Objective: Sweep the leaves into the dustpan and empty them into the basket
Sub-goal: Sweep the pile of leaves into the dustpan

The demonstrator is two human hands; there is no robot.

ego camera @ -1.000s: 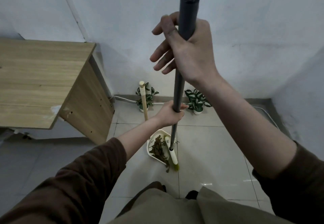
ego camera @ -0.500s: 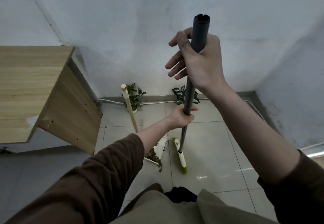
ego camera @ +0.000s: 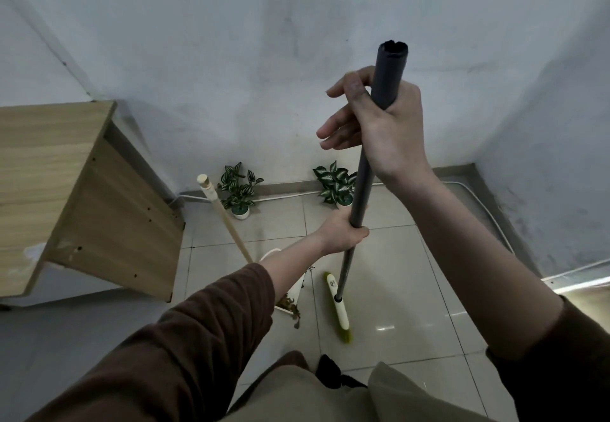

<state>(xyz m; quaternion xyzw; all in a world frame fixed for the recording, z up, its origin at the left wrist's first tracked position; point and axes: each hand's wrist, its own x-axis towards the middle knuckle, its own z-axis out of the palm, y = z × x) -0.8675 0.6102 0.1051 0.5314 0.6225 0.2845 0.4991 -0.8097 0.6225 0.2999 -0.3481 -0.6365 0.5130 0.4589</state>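
Right hand: the right hand (ego camera: 386, 124) holds the top of the grey broom pole (ego camera: 366, 174). The thumb and palm wrap the pole, but the fingers (ego camera: 336, 131) stick out loose, so the hold is only half closed.
Left hand: the left hand (ego camera: 340, 232) is closed all the way round the pole, lower down.
Floor: the floor (ego camera: 396, 273) is smooth, shiny tile.
Broom head: the green and white broom head (ego camera: 338, 309) rests on the floor, just beside the dustpan.
Dustpan: the white dustpan (ego camera: 292, 293) stands near the feet, partly hidden by the left arm. Its long stick (ego camera: 224, 220) leans up and nobody holds it.
Leaves: brown leaves (ego camera: 288, 303) sit in the dustpan. One leaf (ego camera: 296, 324) lies on the floor at its mouth.
Basket: no basket shows.
What could go wrong: a hard push may knock the free dustpan and spill the leaves. The loose top hand may let the pole slip. The last leaf may slide past on the smooth tile.
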